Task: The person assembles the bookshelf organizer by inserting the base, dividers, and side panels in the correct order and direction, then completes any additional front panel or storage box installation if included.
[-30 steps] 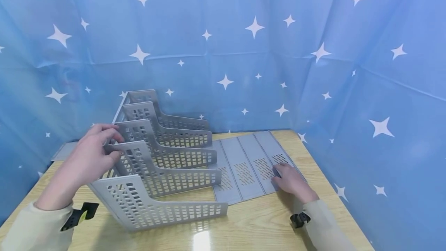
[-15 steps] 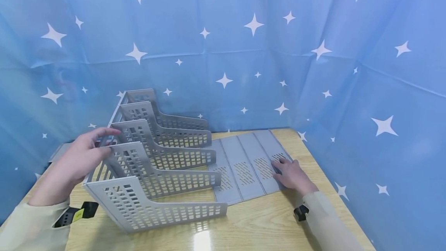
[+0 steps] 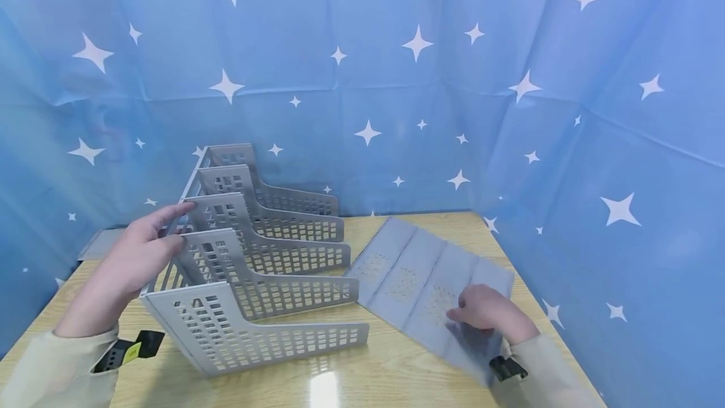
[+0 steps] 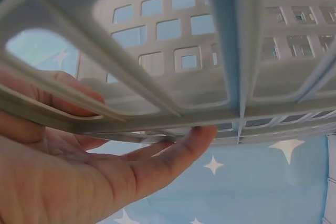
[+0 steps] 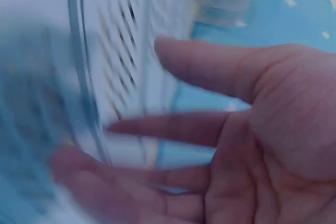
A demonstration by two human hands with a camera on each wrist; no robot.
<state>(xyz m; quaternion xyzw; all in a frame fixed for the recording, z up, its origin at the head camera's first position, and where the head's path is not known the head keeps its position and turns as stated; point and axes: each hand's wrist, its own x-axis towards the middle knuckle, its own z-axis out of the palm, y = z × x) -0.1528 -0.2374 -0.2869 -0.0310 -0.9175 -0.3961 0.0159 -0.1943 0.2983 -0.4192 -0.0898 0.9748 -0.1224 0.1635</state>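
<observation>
A grey desktop file rack (image 3: 240,326) with several perforated dividers stands at the left of the table. My left hand (image 3: 136,257) grips the rail along its back edge; in the left wrist view, the fingers reach through an opening and the thumb lies along the rail. To the right, a grey folding panel (image 3: 425,257) with slotted sections lies askew, blurred by motion. Over its near right part is my right hand (image 3: 489,310). In the right wrist view, the right fingers and thumb are extended and apart beside the panel, whose slots are visible; exact contact is blurred.
Another flat grey piece (image 3: 99,244) lies at the table's far left, partly behind the left arm. A blue curtain (image 3: 317,24) with white stars hangs behind and at both sides of the wooden table (image 3: 362,379).
The folding panel has turned, its near right end swinging toward me, as my right hand moved nearer and slightly right. My left hand's index finger has straightened along the rack; the rack stays put.
</observation>
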